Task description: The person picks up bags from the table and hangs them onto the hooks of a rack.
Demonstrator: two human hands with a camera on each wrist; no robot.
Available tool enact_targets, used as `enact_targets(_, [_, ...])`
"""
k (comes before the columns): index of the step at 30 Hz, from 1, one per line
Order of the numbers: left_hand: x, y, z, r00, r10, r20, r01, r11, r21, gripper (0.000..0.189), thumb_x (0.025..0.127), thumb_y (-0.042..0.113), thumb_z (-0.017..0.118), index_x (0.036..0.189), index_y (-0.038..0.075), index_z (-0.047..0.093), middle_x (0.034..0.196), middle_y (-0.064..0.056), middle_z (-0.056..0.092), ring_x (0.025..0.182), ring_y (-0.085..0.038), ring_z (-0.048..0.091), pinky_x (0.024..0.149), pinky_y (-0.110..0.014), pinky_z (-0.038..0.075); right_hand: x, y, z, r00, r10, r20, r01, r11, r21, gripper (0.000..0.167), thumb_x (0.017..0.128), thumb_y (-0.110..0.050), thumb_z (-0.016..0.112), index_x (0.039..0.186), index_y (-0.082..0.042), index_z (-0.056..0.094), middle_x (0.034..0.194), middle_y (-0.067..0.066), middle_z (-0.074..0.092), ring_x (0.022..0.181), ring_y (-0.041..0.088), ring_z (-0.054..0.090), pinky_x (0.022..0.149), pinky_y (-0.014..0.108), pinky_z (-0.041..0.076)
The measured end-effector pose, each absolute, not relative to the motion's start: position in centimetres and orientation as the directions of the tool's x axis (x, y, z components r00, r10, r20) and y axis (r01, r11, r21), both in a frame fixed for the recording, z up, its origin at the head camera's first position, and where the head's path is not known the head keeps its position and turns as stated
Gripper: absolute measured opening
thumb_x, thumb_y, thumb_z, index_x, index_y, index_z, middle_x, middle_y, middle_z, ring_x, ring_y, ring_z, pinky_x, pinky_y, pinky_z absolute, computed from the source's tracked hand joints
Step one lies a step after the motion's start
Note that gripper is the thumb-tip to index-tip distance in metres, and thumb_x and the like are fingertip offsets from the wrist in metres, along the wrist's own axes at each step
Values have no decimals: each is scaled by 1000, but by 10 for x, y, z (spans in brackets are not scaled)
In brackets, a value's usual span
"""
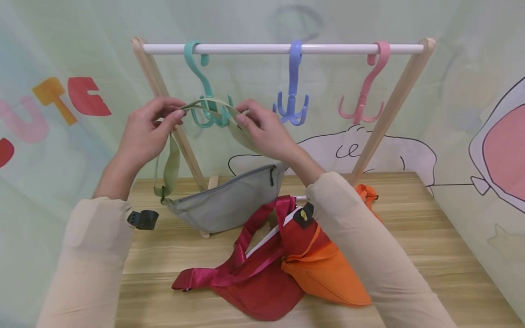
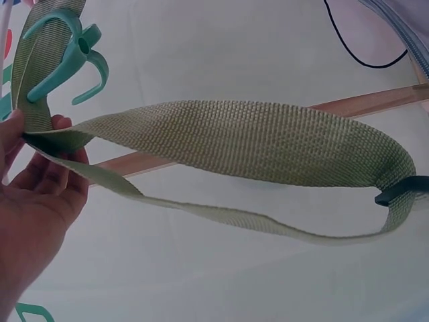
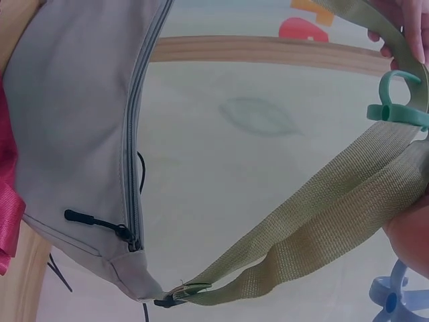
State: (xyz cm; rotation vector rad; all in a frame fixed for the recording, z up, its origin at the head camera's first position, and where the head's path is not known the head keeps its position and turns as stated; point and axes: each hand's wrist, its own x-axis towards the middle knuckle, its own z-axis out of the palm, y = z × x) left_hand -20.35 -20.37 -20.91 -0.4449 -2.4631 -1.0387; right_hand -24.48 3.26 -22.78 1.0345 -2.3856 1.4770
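Note:
A grey waist bag (image 1: 229, 200) hangs tilted just over the table, its black zip pull (image 3: 94, 223) plain in the right wrist view. Its olive webbing strap (image 2: 234, 141) runs up to both hands. Thumb and fingers of my left hand (image 1: 149, 130) pinch the strap left of the green hook hanger (image 1: 201, 77). On the other side, my right hand (image 1: 266, 130) pinches it too. Between the hands the strap arches at the hanger's lower prongs. Whether it bears on a prong I cannot tell.
A white rail (image 1: 254, 48) on wooden legs carries a blue hanger (image 1: 292, 86) and a pink hanger (image 1: 362, 91). Beneath my right forearm, a red waist bag (image 1: 262, 291) and an orange one (image 1: 332, 278) lie on the wooden table (image 1: 151, 291).

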Motion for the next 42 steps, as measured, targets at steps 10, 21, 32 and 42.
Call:
enact_targets(10, [-204,-205,-208,-863,126,489,438,668,602,29,95,22,50,117,4,56,97,-8,57,84,-15,52,69,-13,41,-245,34,-228,-760,-456,463,-616,281,-736,16,98,-13,42,108,-6,52,94,7,59,79,16,52,66,26,40])
enact_targets(21, [-203,-206,-208,-862,120,493,438,664,605,28,94,21,50,117,5,56,98,-10,57,83,-13,52,68,-13,40,-244,34,-227,-757,-460,465,-619,275,-735,16,98,-16,41,108,-8,51,106,4,57,102,14,54,82,28,42])
enact_targets(32, [-203,-207,-208,-858,126,498,444,671,594,28,94,21,50,116,4,57,98,-11,58,83,-13,52,68,-12,40,-241,35,-228,-763,-467,447,-607,279,-744,13,97,-15,42,101,-7,52,90,6,53,79,18,46,70,27,39])
enact_targets(42, [-202,-206,-207,-860,130,494,439,684,583,29,95,23,49,115,4,57,97,-10,56,84,-16,50,69,-14,40,-242,37,-229,-752,-484,448,-605,237,-760,11,97,-12,44,96,-5,53,82,6,48,73,18,40,67,25,35])
